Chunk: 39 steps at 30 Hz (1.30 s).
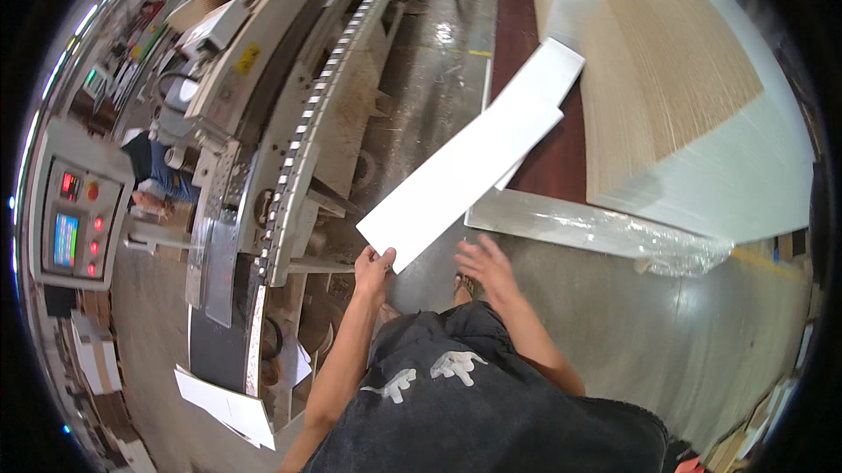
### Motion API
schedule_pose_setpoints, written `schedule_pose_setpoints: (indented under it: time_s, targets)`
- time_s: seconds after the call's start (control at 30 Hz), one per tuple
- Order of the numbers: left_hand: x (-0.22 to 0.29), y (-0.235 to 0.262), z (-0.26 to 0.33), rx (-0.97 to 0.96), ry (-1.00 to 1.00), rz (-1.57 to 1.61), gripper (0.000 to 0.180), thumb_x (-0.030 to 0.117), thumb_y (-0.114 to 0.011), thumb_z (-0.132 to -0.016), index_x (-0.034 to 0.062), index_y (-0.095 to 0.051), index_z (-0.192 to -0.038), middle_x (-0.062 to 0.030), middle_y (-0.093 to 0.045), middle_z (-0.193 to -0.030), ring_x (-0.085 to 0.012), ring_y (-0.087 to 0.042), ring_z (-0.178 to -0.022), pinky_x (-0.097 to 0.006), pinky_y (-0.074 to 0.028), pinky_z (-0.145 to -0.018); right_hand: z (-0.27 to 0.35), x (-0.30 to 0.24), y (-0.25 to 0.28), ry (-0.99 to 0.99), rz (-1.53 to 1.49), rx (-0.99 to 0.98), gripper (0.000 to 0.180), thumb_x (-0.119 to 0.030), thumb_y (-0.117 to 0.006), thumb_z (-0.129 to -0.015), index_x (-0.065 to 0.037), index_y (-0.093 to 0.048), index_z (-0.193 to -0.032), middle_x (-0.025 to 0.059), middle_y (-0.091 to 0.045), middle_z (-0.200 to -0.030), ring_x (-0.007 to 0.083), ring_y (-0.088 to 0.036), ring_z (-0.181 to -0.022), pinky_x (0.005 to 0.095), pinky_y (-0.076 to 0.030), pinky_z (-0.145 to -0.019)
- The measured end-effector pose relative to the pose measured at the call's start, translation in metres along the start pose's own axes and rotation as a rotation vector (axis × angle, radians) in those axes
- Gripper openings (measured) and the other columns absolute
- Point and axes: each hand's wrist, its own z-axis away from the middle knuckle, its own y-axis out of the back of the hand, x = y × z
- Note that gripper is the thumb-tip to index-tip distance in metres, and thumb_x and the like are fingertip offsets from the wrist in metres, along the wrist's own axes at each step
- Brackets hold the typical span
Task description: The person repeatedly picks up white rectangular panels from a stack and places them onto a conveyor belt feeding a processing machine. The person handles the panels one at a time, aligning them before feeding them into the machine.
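Note:
A long white panel [456, 176] slants from in front of me up toward the far right. My left hand [374, 269] pinches its near corner, thumb on top. The panel's far end overlaps another white panel [548, 74], which lies over a dark red board [548, 157]. To the right of the held panel, my right hand [488, 268] is apart from it, fingers spread and nothing in them.
At left runs a long machine with a segmented conveyor track [307, 113] and a control panel [79, 218]. White sheets [226, 407] lie at its near end. Stacked boards [667, 78] stand at right, beside a plastic-wrapped board [605, 229]. Another person's hand [151, 202] shows beyond the machine.

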Motion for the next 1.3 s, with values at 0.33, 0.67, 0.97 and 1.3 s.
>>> schedule_pose_setpoints:
  time_s: [0.33,0.67,0.97,1.3]
  targets:
    - [-0.057,0.235,0.115,0.273,-0.225,0.313,0.041,0.009,-0.065,-0.100,0.0002,-0.058,-0.139,-0.0061,-0.071,-0.120,-0.0151,-0.066,-0.105,-0.030,-0.050,-0.094,-0.084,0.029,-0.048,-0.069,-0.074,-0.022,0.037,-0.029,-0.062,-0.102,-0.003,-0.053,-0.128,0.0143,-0.060,-0.121,0.0332,-0.064,-0.112,0.0482,-0.055,-0.096]
    - [-0.141,0.437,0.211,0.782,-0.360,0.619,0.038,0.013,-0.056,-0.106,-0.0017,-0.056,-0.142,-0.0029,-0.072,-0.115,-0.0113,-0.067,-0.100,-0.025,-0.052,-0.087,-0.061,0.172,-0.358,-0.187,0.385,-0.460,0.012,-0.014,-0.058,-0.104,-0.004,-0.062,-0.110,0.0073,-0.064,-0.098,0.0222,-0.067,-0.096,0.0407,-0.060,-0.092]
    - [-0.122,0.508,0.178,0.853,-0.257,0.541,0.043,0.019,-0.060,-0.105,0.0021,-0.051,-0.143,-0.0031,-0.071,-0.107,-0.0122,-0.066,-0.088,-0.026,-0.054,-0.073,-0.109,0.237,-0.484,-0.121,0.550,-0.493,0.059,-0.004,-0.072,-0.095,0.005,-0.042,-0.145,0.0159,-0.061,-0.120,0.0231,-0.066,-0.102,0.0363,-0.061,-0.087]
    - [-0.093,0.512,0.144,0.854,-0.440,0.166,0.095,-0.009,-0.083,-0.073,0.0019,-0.034,-0.155,-0.0157,-0.061,-0.138,-0.0253,-0.063,-0.118,-0.036,-0.054,-0.093,-0.143,0.245,-0.506,0.573,1.470,-0.495,0.129,-0.047,-0.094,-0.070,0.021,-0.022,-0.152,0.0426,-0.006,-0.162,0.0516,-0.012,-0.154,0.0550,-0.022,-0.124]
